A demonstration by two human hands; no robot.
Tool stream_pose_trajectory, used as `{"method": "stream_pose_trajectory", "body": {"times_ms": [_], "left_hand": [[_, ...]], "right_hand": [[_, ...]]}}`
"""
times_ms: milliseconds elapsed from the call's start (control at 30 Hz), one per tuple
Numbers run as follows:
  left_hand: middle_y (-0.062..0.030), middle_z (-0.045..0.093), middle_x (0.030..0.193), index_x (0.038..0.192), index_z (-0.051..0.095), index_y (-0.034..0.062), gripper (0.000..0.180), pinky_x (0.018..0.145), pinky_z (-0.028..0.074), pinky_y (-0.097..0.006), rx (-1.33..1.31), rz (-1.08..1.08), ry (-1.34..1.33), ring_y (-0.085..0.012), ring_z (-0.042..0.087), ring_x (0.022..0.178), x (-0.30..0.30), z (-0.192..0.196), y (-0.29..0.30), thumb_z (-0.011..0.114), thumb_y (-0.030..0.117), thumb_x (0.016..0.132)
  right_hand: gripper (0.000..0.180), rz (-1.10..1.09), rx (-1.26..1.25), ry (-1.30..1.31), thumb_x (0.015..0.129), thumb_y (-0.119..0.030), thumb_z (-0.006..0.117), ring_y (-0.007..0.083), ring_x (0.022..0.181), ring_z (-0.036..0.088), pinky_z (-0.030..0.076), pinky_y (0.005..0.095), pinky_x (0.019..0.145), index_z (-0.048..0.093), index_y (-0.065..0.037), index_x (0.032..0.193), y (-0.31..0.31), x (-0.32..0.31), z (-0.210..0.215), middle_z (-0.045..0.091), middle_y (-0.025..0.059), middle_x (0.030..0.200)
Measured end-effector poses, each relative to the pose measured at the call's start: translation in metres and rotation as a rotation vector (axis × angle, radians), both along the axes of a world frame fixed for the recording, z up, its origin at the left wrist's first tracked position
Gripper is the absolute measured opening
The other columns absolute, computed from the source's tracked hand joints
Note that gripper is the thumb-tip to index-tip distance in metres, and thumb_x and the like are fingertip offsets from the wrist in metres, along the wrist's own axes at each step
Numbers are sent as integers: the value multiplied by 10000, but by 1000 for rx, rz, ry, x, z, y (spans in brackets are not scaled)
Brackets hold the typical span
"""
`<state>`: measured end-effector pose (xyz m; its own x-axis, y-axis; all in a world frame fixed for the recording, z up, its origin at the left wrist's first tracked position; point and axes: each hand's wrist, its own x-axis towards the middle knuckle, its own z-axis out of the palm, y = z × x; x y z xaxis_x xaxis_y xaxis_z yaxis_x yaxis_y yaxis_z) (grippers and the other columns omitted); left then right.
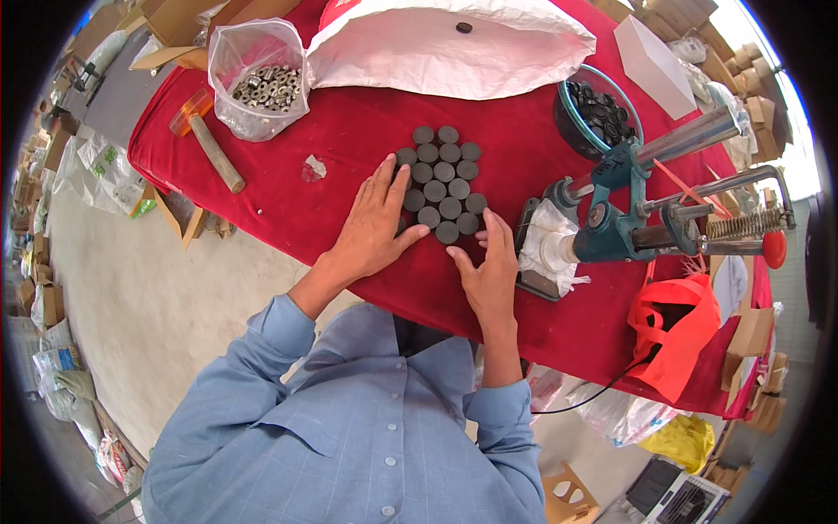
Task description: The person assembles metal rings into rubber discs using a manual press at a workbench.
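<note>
Several round dark grey discs (449,208) lie flat in a close cluster on the red cloth (288,205). My left hand (374,225) rests along the cluster's left side, fingers stretched out and touching or covering the outer discs, thumb pointing right below them. At the lower right of the cluster is my right hand (491,269), its thumb and fingers apart, fingertips next to the nearest discs. Neither hand grips anything that I can see. My left fingers may hide a few discs.
A green hand press (611,218) stands just right of my right hand. Behind are a clear bag (253,122) of metal rings, a white sack (436,65) and a tub (567,109) of black pieces. A mallet (214,153) lies left; a red bag (672,327) sits right.
</note>
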<state>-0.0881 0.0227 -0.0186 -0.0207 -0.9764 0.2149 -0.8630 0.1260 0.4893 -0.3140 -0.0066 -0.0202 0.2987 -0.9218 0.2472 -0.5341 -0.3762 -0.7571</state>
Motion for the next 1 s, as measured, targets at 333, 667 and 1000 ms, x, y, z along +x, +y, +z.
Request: {"method": "stream_pose_trajectory", "body": {"times_ms": [333, 667, 1000], "left_hand": [[-236, 281, 1705, 1655, 305, 31, 915, 1274, 259, -539, 50, 52, -47, -435, 296, 1563, 27, 9, 30, 762, 383, 945], [-271, 409, 1642, 1581, 485, 76, 665, 1239, 352, -507, -115, -157, 183, -457, 400, 1512, 31, 27, -101, 678, 380, 1021], [-124, 483, 1639, 1562, 546, 234, 557, 1279, 289, -549, -50, -597, -175, -368, 385, 1549, -20, 2, -128, 521, 505, 1076]], "right_hand": [[713, 9, -73, -94, 866, 55, 744, 383, 1206, 631, 553, 435, 1015, 463, 15, 1520, 6, -1, -10, 520, 248, 1476], [692, -31, -158, -100, 871, 83, 683, 374, 1181, 636, 555, 433, 1003, 465, 15, 1524, 8, 1, -17, 529, 243, 1469], [684, -84, -220, -68, 867, 126, 626, 347, 1115, 658, 574, 416, 940, 461, 14, 1522, 7, 2, -16, 510, 231, 1477]]}}
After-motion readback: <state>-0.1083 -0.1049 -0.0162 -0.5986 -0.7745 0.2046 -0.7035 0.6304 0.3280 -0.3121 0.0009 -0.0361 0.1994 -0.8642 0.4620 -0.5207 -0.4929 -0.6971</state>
